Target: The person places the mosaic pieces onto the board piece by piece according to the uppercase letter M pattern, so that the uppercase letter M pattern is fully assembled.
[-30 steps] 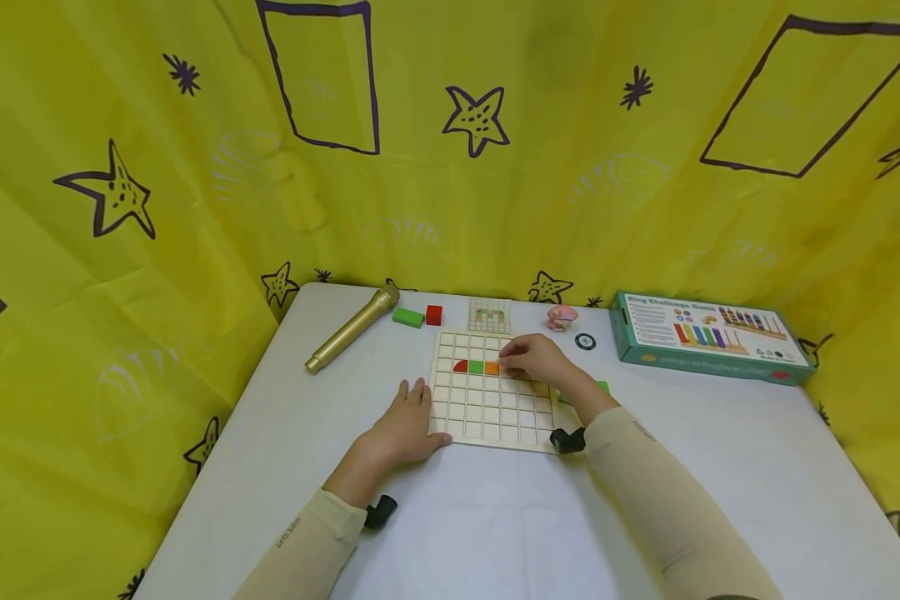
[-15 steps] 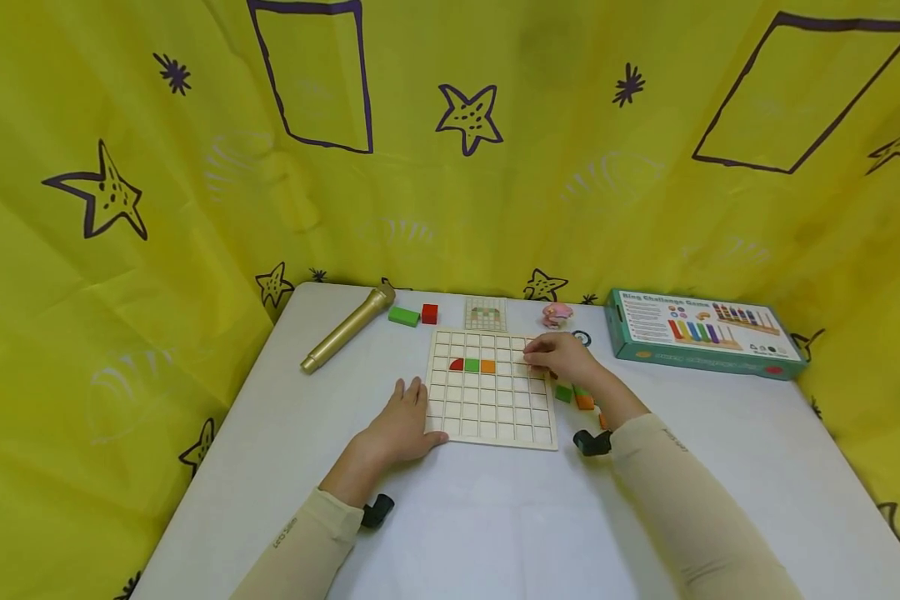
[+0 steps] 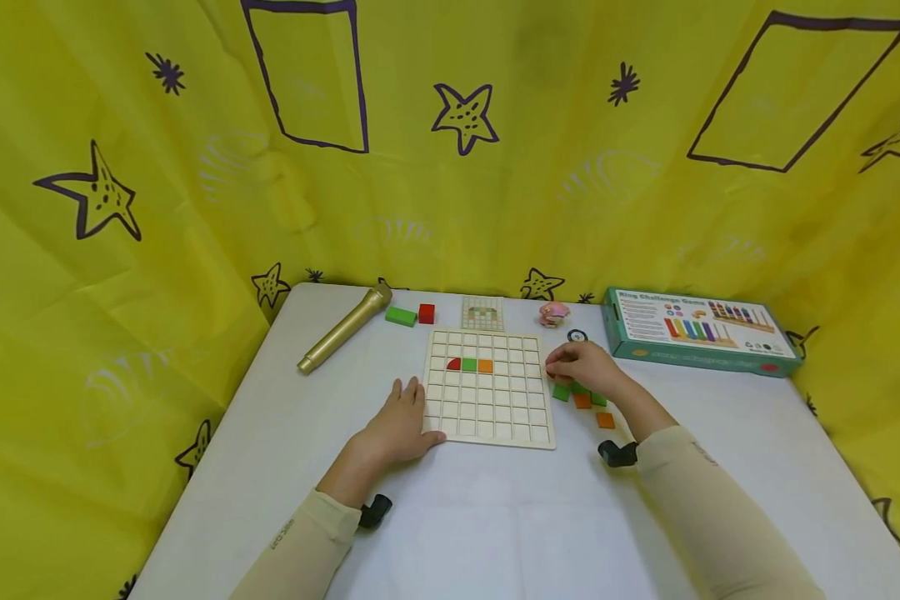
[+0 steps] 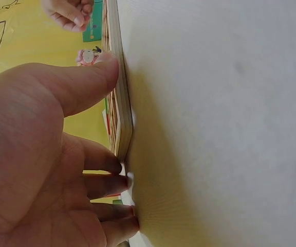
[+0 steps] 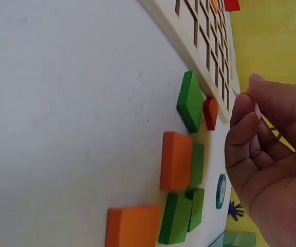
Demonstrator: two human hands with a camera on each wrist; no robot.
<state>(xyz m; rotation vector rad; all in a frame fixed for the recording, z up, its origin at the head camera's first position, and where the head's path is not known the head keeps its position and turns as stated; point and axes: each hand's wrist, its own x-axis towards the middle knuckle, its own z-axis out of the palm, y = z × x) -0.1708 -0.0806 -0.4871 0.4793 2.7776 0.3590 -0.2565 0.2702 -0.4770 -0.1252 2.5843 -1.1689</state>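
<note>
In the head view, my left hand [image 3: 396, 423] rests on the table with straight fingers along the left edge of a pale wooden grid board [image 3: 487, 421]. Its thumb touches the board's front corner. On the board sit a red rounded tile [image 3: 454, 364], a green square tile [image 3: 469, 365] and an orange square tile [image 3: 485, 366] in a row. My right hand [image 3: 588, 369] hovers just beyond the board's right edge, fingers loosely bent. In the right wrist view, its thumb meets the index finger and no tile shows between them. A red tile [image 5: 210, 113] lies below, beside the board.
Green tiles [image 5: 190, 102] and orange tiles [image 5: 176, 161] lie right of the board. Behind it are a pattern card [image 3: 483, 313], a red block [image 3: 427, 313], a green block [image 3: 401, 316], a gold microphone [image 3: 345, 329], a pink figurine [image 3: 554, 313], a dark ring [image 3: 577, 335] and a game box [image 3: 705, 331].
My right hand has moved right, off the orange tile on the board and past the board's edge, uncovering loose tiles there. My left hand stays on the board's left edge.
</note>
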